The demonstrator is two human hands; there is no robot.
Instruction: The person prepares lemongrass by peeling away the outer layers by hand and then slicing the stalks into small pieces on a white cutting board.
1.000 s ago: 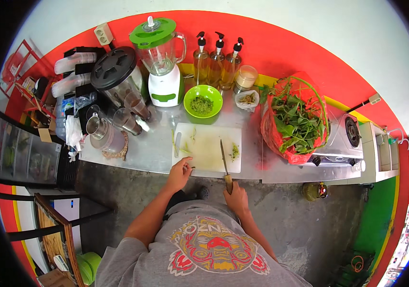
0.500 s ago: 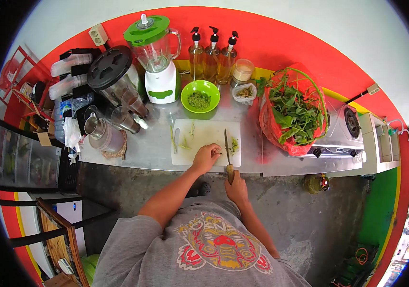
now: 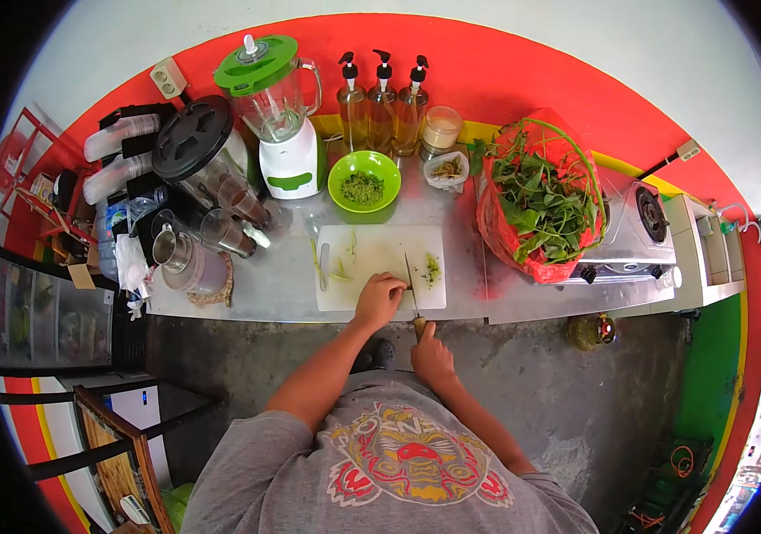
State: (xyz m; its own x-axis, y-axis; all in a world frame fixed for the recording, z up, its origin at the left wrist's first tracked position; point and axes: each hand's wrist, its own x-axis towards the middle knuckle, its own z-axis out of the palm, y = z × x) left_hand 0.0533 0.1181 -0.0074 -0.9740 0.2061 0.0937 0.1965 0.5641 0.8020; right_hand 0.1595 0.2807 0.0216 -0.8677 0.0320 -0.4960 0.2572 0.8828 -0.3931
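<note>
A white cutting board (image 3: 378, 238) lies at the counter's front edge. My left hand (image 3: 378, 299) rests on it, fingertips pinched beside the blade; what they hold is too small to make out. The wooden handle of a knife (image 3: 410, 283) is gripped in my right hand (image 3: 434, 360), just off the front edge, and its blade points away over the board. Right of the blade lie small chopped green bits (image 3: 432, 271). A few thin green stems (image 3: 341, 271) lie on the board's left part. Behind it stands a green bowl (image 3: 378, 214) with chopped greens (image 3: 362, 187) inside.
A red plastic bag (image 3: 491, 233) full of leafy greens (image 3: 540, 200) sits right of the board, beside a gas stove (image 3: 625, 249). Behind are a blender (image 3: 289, 165), pump bottles (image 3: 382, 111) and a small tub (image 3: 445, 172). Metal cups and a lidded container (image 3: 193, 133) crowd the left.
The knife has shifted left, and its blade now stands close against my left fingertips. My right hand has moved slightly left and down. The chopped bits show more plainly, right of the blade.
</note>
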